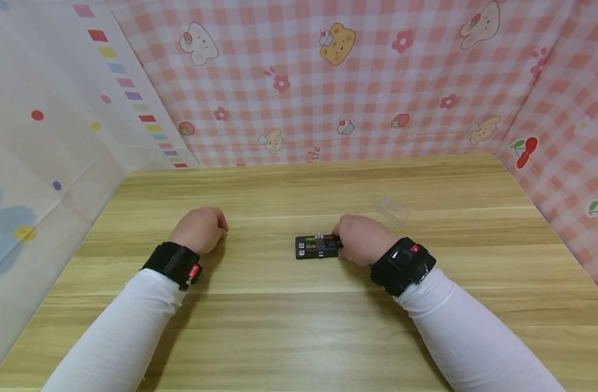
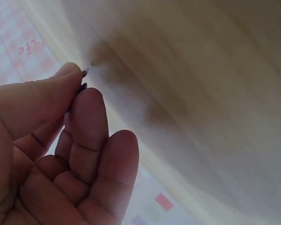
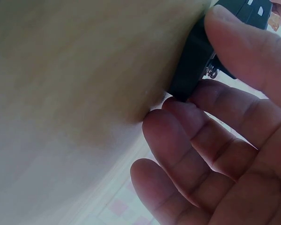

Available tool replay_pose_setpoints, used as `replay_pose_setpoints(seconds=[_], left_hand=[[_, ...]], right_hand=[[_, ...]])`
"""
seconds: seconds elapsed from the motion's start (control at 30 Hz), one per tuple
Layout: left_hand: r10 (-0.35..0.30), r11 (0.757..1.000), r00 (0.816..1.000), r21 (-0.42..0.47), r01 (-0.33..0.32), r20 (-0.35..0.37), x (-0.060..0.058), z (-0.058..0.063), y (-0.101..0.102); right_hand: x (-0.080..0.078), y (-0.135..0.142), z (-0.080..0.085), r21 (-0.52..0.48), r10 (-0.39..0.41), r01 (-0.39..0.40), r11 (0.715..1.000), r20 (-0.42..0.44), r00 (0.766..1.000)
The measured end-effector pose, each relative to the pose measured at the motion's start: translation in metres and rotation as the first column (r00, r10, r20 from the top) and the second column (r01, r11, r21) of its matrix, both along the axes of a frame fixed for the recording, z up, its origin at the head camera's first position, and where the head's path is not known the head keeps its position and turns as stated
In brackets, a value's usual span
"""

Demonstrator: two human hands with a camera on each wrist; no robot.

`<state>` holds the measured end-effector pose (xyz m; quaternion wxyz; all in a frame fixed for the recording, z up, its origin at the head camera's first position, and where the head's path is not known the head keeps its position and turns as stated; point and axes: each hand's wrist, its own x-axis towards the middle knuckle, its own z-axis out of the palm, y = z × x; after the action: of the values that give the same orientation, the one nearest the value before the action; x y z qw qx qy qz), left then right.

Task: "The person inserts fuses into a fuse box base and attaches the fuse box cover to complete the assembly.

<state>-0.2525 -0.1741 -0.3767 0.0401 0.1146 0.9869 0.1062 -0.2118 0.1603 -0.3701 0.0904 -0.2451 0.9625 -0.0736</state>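
Note:
On the table lies a black fuse block [image 1: 309, 247] with small coloured fuses and metal terminals on top. My right hand [image 1: 362, 238] grips its right end, the thumb over the top and the fingertips against the far side in the right wrist view. To the left, apart from the block, my left hand [image 1: 199, 230] is low over the table. Between its thumb and forefinger it pinches a tiny piece with thin metal ends [image 2: 85, 72], mostly hidden by the fingertips, so its kind cannot be told.
A clear plastic cover [image 1: 393, 210] lies behind the right hand. The wood-grain table [image 1: 279, 337] runs back to a pink checked cloth [image 1: 289, 71]. Patterned cloth also hangs at the left and right sides.

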Motion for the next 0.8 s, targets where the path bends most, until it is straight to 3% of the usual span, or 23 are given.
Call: replay_pose_setpoints(seconds=[0.43, 0.67, 0.8], left_hand=[[0.016, 0.999, 0.999, 0.041, -0.015, -0.039, 0.005, 0.003, 0.011], [-0.047, 0.998, 0.989, 0.042, 0.054, -0.139, 0.011, 0.004, 0.021], [-0.052, 0.996, 0.986, 0.063, 0.063, -0.159, 0.014, 0.004, 0.029]], right_hand=[[0.0, 0.0, -0.001, 0.002, 0.005, -0.005, 1.0, -0.014, 1.0], [0.0, 0.0, 0.0, 0.006, 0.004, -0.004, 1.0, -0.019, 1.0], [0.0, 0.0, -0.001, 0.004, 0.008, -0.008, 1.0, -0.025, 1.0]])
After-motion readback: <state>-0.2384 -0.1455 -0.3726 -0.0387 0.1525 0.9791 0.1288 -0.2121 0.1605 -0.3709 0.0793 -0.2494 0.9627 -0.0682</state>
